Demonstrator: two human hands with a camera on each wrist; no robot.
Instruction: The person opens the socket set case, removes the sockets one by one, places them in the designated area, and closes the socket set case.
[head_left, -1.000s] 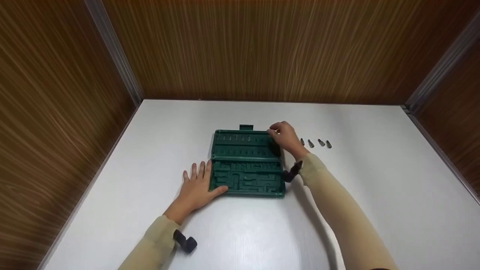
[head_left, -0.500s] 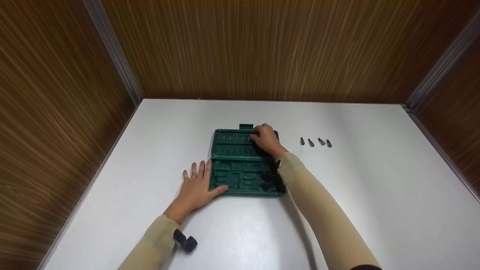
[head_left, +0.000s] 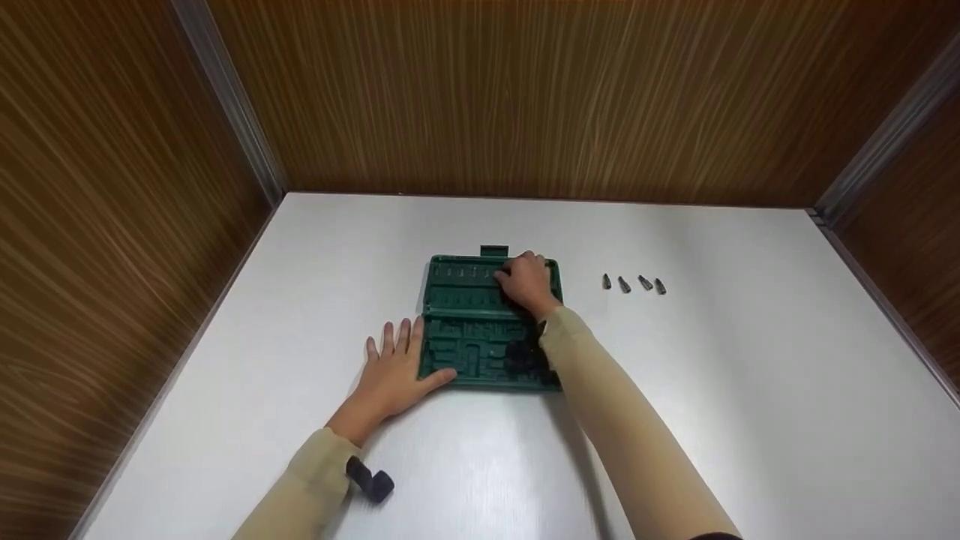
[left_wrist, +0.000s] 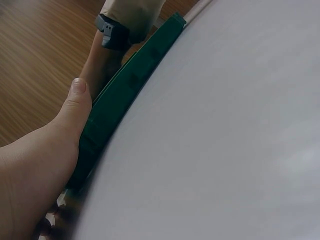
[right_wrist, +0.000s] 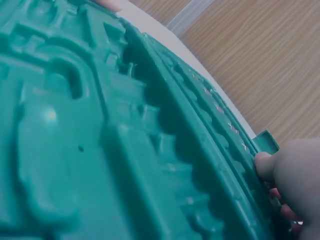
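The green tool case (head_left: pixel 480 330) lies open mid-table (head_left: pixel 750 420), both hands on it. The left hand (head_left: pixel 394 375) rests flat at its near-left corner, fingers spread, thumb against the edge. The right hand (head_left: pixel 525 283) curls over the far row of bit slots, fingertips pressing in. Four loose bits (head_left: pixel 634 283) sit well right of it.

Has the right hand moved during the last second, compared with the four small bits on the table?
Yes. The right hand moved left, away from the four bits, over the green case.
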